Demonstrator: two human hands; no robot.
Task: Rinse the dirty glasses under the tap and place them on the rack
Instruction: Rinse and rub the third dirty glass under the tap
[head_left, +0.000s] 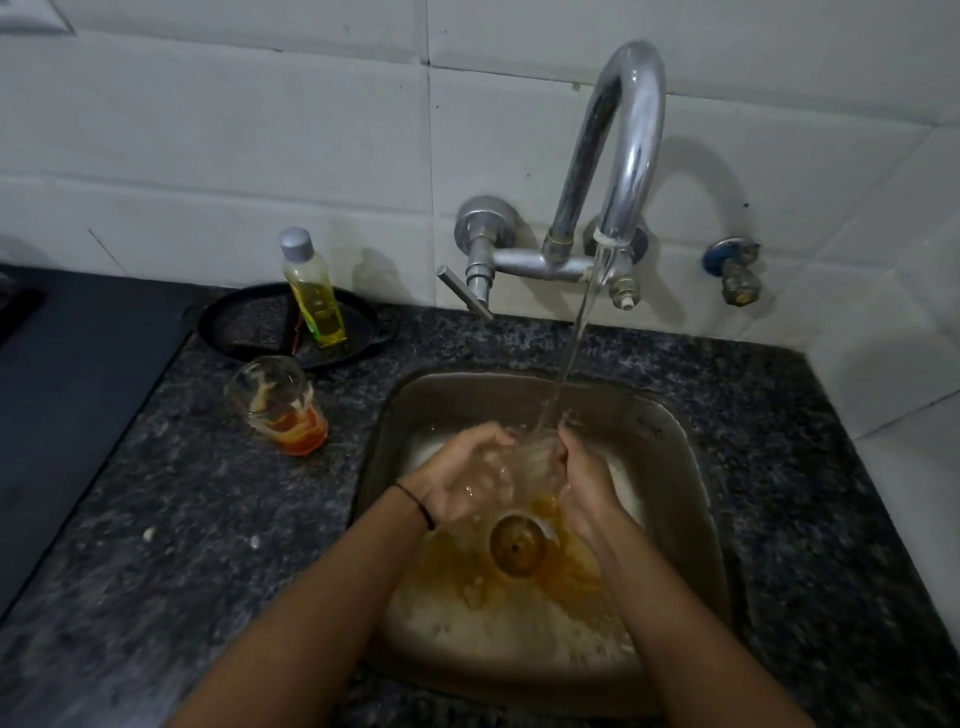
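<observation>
The glass (524, 460) under the running water is blurred, and its rim and outline cannot be made out. How the fingers of the left hand (462, 478) and right hand (589, 478) lie on it is obscured by water. Both forearms are cut off by the lower edge. The label on the bottle (314, 296) is too small to be read. The dark slab (67, 384) is cut off by the left edge.

The held glass (524, 462) sits between left hand (462, 470) and right hand (587, 480) over the sink (654, 415), below the tap (628, 156). Left of the sink, a second glass (278, 410) stands before a bottle (311, 291) on a pan (244, 325).
</observation>
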